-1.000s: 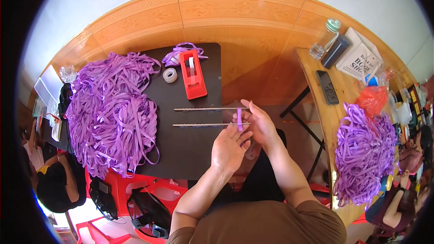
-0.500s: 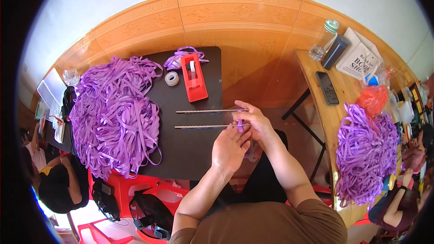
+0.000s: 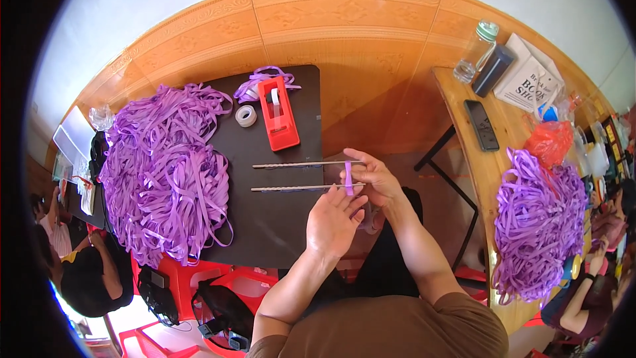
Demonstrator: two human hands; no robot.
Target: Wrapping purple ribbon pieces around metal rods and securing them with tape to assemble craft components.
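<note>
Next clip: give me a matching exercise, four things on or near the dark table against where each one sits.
Things:
1. tape dispenser
2. tape roll
3. ribbon heap
4. ribbon strip

Places:
A. spread over the dark table's left part
B. across the ends of the two rods, between both hands
C. at the table's far edge, red, lengthwise
D. just left of the red dispenser

Pairs: 1-C, 2-D, 3-A, 4-B
</note>
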